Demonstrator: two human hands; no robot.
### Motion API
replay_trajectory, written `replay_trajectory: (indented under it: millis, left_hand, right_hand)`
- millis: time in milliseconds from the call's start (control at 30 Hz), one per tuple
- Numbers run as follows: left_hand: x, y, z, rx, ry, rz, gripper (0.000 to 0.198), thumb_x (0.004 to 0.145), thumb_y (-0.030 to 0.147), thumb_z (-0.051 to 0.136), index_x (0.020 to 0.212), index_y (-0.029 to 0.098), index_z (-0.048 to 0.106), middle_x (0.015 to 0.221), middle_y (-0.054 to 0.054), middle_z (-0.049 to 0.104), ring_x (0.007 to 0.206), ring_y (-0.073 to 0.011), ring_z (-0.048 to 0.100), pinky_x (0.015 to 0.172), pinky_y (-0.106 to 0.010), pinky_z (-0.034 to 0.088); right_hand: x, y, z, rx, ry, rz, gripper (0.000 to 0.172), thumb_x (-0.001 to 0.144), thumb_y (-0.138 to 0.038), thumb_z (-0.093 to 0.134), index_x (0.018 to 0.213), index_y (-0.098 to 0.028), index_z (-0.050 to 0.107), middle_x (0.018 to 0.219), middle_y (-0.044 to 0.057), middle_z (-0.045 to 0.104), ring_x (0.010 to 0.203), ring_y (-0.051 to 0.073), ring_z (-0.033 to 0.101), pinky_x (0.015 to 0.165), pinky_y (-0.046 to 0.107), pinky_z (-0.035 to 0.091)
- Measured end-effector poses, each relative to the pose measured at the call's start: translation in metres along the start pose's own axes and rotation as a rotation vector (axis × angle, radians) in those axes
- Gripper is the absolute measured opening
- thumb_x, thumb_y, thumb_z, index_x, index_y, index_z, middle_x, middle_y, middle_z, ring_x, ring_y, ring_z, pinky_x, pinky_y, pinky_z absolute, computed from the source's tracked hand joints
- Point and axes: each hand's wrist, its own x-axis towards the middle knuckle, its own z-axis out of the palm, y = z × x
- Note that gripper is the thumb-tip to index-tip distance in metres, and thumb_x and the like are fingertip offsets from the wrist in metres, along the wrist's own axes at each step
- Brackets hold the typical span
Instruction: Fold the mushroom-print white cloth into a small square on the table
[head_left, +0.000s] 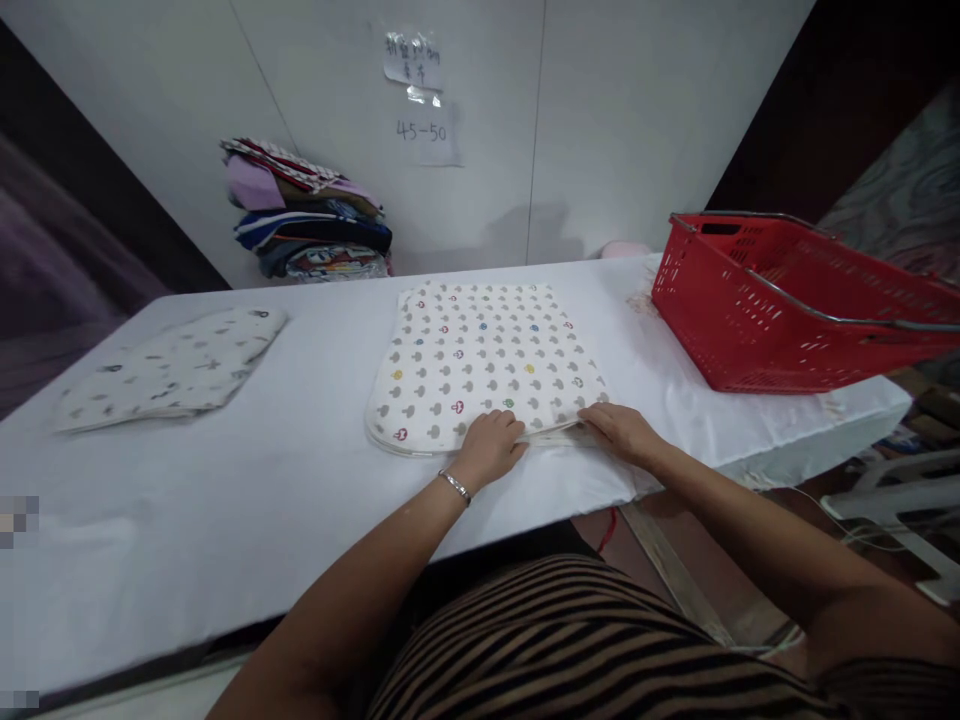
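Observation:
A folded white cloth [487, 365] with rows of grey and a few coloured mushroom prints lies in front of me on the white-covered table. My left hand [491, 447] is closed at its near edge, around the middle, with the fingers on top. At the near right corner, my right hand [619, 432] pinches the same edge between thumb and fingers. The layers part slightly along the edge between the two hands. To the left, apart from both hands, lies another folded white cloth [180, 365] with a sparse dark print.
A red plastic basket [720, 320] with metal handles stands at the table's right end. A stack of folded fabrics [311, 215] rests against the wall at the back left. Paper signs [424, 130] hang on the wall. A white plastic stool [892, 500] is at the lower right.

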Motion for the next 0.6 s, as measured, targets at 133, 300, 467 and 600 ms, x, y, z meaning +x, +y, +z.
replay_trajectory:
  millis: [133, 300, 467, 600]
  left_hand:
    - [0.002, 0.001, 0.003, 0.064, -0.01, -0.02, 0.017, 0.098, 0.015, 0.048, 0.098, 0.018, 0.065, 0.101, -0.009, 0.066, 0.097, -0.0234, 0.06, 0.082, -0.038, 0.048]
    - [-0.002, -0.009, 0.01, 0.13, -0.024, 0.027, 0.033, 0.091, -0.001, 0.042, 0.108, 0.017, 0.064, 0.106, -0.009, 0.068, 0.102, -0.0231, 0.06, 0.084, -0.036, 0.049]
    - [0.012, -0.021, -0.008, 0.138, 0.009, 0.015, 0.04, 0.093, 0.0, 0.04, 0.124, 0.017, 0.059, 0.111, -0.011, 0.068, 0.104, -0.0248, 0.061, 0.086, -0.039, 0.05]
    - [0.011, -0.023, -0.009, 0.123, 0.029, 0.067, 0.041, 0.094, 0.0, 0.038, 0.126, 0.018, 0.058, 0.116, -0.012, 0.067, 0.11, -0.0246, 0.061, 0.092, -0.041, 0.05]
  right_hand:
    - [-0.001, -0.001, 0.0, 0.003, -0.021, 0.015, 0.027, 0.102, -0.023, 0.043, 0.116, -0.021, 0.066, 0.099, 0.009, 0.072, 0.088, 0.022, 0.065, 0.073, 0.03, 0.046]
    - [-0.006, -0.004, 0.004, 0.057, -0.085, -0.067, 0.03, 0.101, -0.021, 0.043, 0.114, -0.022, 0.07, 0.109, 0.01, 0.073, 0.096, 0.023, 0.066, 0.082, 0.034, 0.05]
    - [0.003, 0.008, 0.001, 0.037, -0.015, -0.023, 0.036, 0.099, -0.018, 0.046, 0.127, -0.023, 0.069, 0.119, 0.01, 0.074, 0.106, 0.025, 0.068, 0.091, 0.04, 0.053]
    - [0.0, 0.009, 0.01, 0.001, 0.022, -0.026, 0.04, 0.099, -0.016, 0.046, 0.133, -0.022, 0.066, 0.134, 0.011, 0.068, 0.125, 0.027, 0.062, 0.098, 0.043, 0.053]
